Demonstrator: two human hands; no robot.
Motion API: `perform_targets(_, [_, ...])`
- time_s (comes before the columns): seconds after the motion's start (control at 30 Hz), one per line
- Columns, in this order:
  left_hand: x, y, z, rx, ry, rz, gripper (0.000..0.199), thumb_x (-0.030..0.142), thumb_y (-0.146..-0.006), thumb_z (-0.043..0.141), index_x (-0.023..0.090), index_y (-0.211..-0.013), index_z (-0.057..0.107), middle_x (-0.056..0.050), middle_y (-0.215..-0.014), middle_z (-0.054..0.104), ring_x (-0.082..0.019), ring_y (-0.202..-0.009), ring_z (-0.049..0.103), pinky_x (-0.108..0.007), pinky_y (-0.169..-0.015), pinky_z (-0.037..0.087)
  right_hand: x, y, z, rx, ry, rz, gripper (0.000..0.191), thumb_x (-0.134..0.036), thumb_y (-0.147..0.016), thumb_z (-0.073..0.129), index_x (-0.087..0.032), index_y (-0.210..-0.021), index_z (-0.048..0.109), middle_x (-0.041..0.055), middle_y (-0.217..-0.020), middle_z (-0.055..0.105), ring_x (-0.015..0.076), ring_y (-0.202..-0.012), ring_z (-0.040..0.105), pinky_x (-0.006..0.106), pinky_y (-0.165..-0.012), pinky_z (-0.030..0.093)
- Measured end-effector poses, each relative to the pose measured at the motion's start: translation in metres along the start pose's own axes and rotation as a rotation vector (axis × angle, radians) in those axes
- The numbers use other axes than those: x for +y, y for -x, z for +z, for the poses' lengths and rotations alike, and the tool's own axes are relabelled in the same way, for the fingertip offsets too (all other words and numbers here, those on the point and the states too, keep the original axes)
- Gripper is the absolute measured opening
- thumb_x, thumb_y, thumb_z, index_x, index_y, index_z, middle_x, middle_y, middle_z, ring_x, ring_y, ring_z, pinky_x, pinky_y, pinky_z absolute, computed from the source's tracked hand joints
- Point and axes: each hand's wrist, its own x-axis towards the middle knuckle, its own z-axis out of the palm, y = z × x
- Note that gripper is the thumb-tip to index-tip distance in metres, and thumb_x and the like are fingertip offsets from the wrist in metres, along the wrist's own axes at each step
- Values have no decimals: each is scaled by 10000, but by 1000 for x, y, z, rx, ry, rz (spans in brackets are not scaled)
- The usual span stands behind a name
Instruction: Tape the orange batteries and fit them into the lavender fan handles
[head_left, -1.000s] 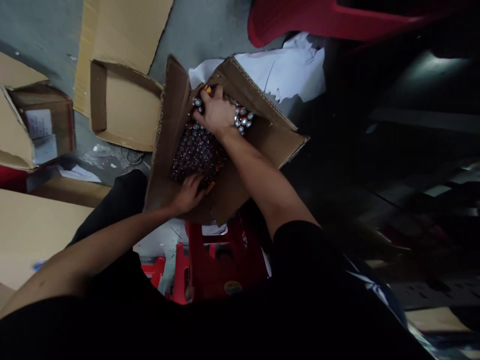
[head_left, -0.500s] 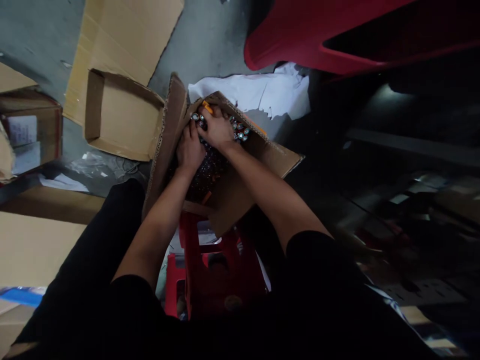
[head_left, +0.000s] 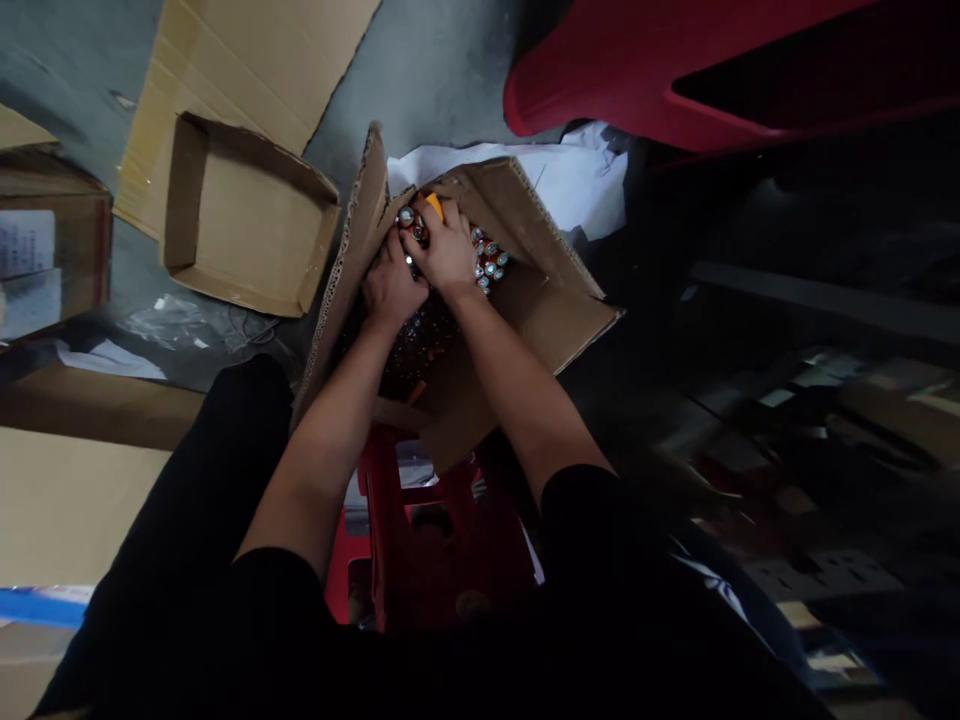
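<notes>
An open cardboard box point(head_left: 559, 325) stands between my knees, packed with batteries point(head_left: 491, 262) whose round metal ends face up, with orange-and-dark sides. Inside it, at the far left corner, my right hand point(head_left: 450, 252) curls its fingers around several batteries, with a bit of orange showing between the fingers. Close against it, my left hand point(head_left: 394, 285) is bent over the batteries along the left wall, its fingertips partly hidden by the box and by the right hand. Lower down, the box's contents are dark and hard to make out.
A red plastic stool point(head_left: 450, 560) is below the box, and another red plastic piece point(head_left: 600, 80) stands at the upper right. A shallow cardboard tray point(head_left: 247, 225) lies on flat cardboard point(head_left: 262, 70) to the left. White paper point(head_left: 592, 180) and clear plastic point(head_left: 169, 325) lie on the floor.
Both hands have shifted slightly right in view, along with the box, and remain on the batteries. The box's right flap looks more raised, and more battery ends show beside my right hand.
</notes>
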Motion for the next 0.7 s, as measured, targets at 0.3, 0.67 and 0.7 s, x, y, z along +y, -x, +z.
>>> perform_targets(0.3, [8, -16, -23, -198, -38, 85, 1077, 458, -954, 786, 96, -1771, 184, -276, -1684, 500, -397, -1434, 646, -486, -1187, 551, -15, 3, -28, -102, -70, 66, 578, -489, -1193, 334, -176, -1660, 466, 185, -1712, 434, 330, -1378, 642, 540, -1182, 519])
perform_targets(0.67, [-5, 12, -8, -57, 148, 258, 702, 229, -1095, 445, 53, -1739, 230, -236, -1653, 560, -292, -1465, 631, -422, -1221, 534, -5, 44, -3, 136, -179, 157, 517, -285, -1052, 583, -298, -1569, 598, 103, -1556, 601, 287, -1418, 615, 562, -1210, 546])
perform_targets(0.7, [-2, 14, -7, -55, 163, 265, 685, 212, -1100, 421, 65, -1742, 235, -232, -1659, 555, -287, -1460, 635, -414, -1216, 537, -6, 49, -3, 167, -195, 179, 527, -251, -1035, 579, -301, -1558, 606, 101, -1529, 619, 283, -1402, 624, 563, -1206, 549])
